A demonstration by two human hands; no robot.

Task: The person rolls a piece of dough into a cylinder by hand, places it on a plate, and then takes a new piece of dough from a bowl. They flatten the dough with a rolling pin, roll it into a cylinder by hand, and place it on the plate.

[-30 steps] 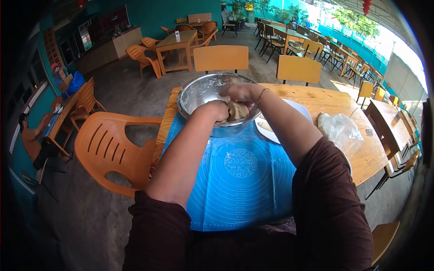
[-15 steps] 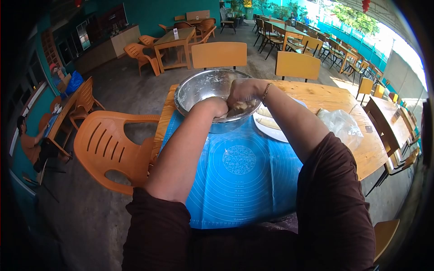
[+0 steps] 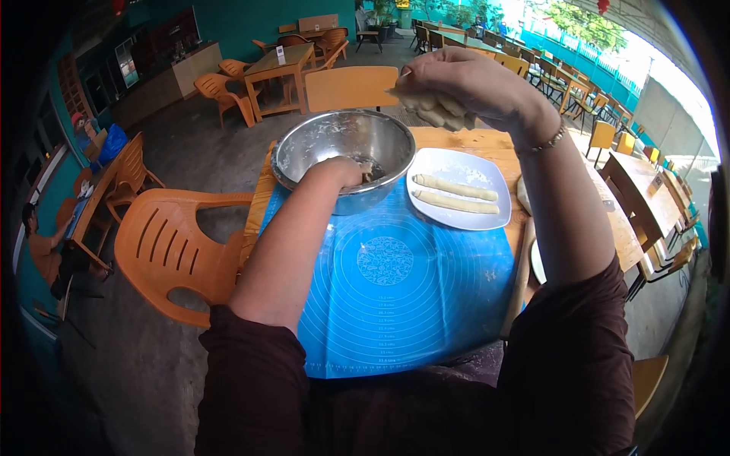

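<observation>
My right hand (image 3: 471,83) is raised above the far side of the table, its fingers closed around a lump of pale dough (image 3: 437,110). My left hand (image 3: 344,173) reaches down into a large metal mixing bowl (image 3: 285,171) with whitish smears on its wall. The back of that hand hides most of its fingers, so whether they grip anything does not show. To the right of the bowl, a white square plate (image 3: 464,216) carries two long dough rolls (image 3: 456,199) and a dusting of flour.
A blue baking mat (image 3: 388,319) printed with circles covers the near part of the wooden table (image 3: 490,140). A wooden rolling pin (image 3: 521,277) lies along its right side. An orange chair (image 3: 175,243) stands at the left. Someone (image 3: 49,254) sits at another table far left.
My right hand has risen out of the bowl, up and to the right, carrying dough. My left hand stays in the bowl. The plate's rolls and the rolling pin have come into view.
</observation>
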